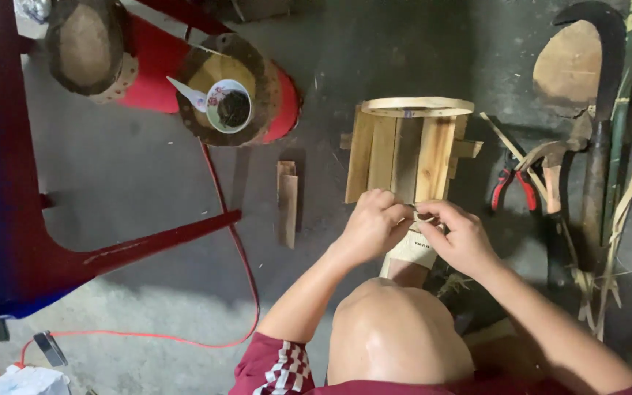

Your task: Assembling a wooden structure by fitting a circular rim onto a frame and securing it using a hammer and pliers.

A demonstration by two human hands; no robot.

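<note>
**Both hands pinching a strip at the slat barrel's near end**

Slat barrel (404, 150), pale wood staves with a hoop (417, 107) at the far end, sits centre frame on the concrete floor (133, 183). Left hand (374, 223) curls knuckles-up, fingers clenched on a thin strip (423, 216) at the lower edge. Right hand (462, 238) mirrors it from the right, thumb and forefinger gripping the same strip. Forearms converge from the bottom, over the bare knee (396, 336). Red-handled pliers (511, 184) right of the barrel.

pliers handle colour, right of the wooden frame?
Red, with black tips, on the pliers; head view.
</note>
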